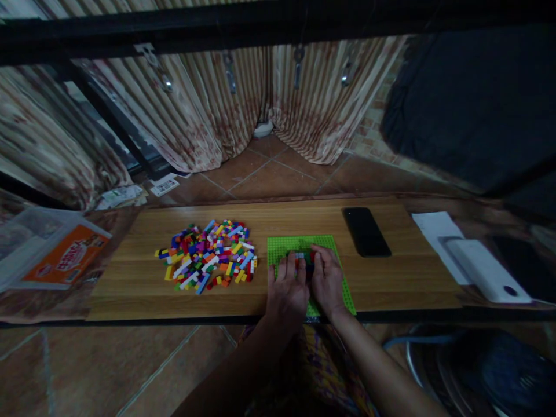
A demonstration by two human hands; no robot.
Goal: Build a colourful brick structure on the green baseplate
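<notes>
A bright green studded baseplate (pixel 324 241) lies on the wooden table in front of me. A small cluster of toy bricks (pixel 300 255), with red, white, blue and green showing, sits on it between my hands. From the left, my left hand (pixel 288 294) reaches over the plate with its bent fingers against the cluster. On the other side, my right hand (pixel 329 282) has its curled fingers closed at the cluster's right end. My fingers hide most of the cluster, so its full shape cannot be made out.
A loose heap of multicoloured bricks (pixel 208 255) spreads over the table (pixel 125 278) left of the plate. A black phone (pixel 367 231) lies to the right. Beyond the left end stands a clear plastic box (pixel 47 223) with an orange label; a white box (pixel 489 271) is at the right.
</notes>
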